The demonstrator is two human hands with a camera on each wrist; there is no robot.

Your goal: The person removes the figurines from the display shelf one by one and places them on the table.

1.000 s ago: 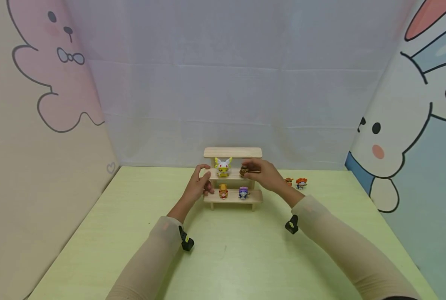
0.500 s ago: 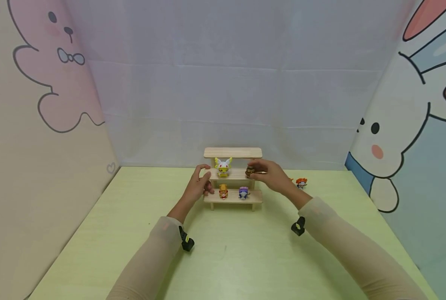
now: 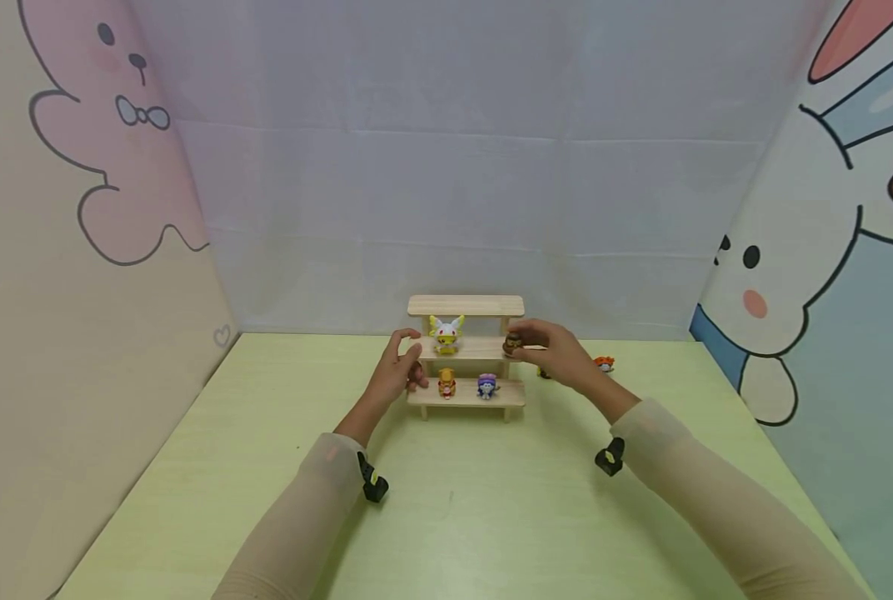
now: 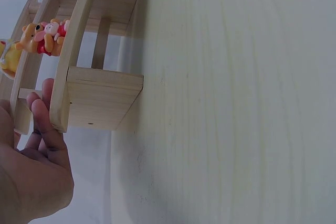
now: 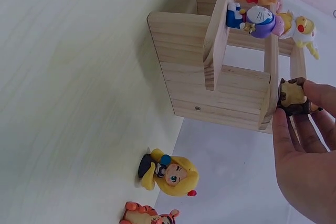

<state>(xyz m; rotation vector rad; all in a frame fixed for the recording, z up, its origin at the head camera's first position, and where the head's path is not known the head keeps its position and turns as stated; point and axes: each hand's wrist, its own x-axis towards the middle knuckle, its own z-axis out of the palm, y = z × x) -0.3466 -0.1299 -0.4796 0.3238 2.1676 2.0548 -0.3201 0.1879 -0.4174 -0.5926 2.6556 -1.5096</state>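
A three-tier wooden display shelf (image 3: 465, 305) stands at the back of the table. My right hand (image 3: 559, 357) pinches a small brown figurine (image 5: 293, 97) between thumb and fingers, at the right end of the middle tier. At the shelf's left end, my left hand (image 3: 392, 372) grips the tiers' edges, fingers curled at the lower plank (image 4: 63, 98). On the middle tier's left sits a yellow figurine with a white eared hood (image 3: 446, 335). Below it are a Winnie-the-Pooh figurine (image 3: 447, 383) and a blue-and-purple Doraemon figurine (image 3: 487, 386).
Right of the shelf, a yellow-haired girl figurine (image 5: 181, 177) and an orange striped tiger figurine (image 5: 147, 214) stand on the table. An orange-topped figurine (image 3: 605, 364) shows partly behind the right wrist. A pale curtain (image 3: 461, 183) hangs behind the table (image 3: 446, 508).
My right hand has moved rightward along the middle tier with the brown figurine, now at that tier's right end. The left hand has stayed in place on the shelf.
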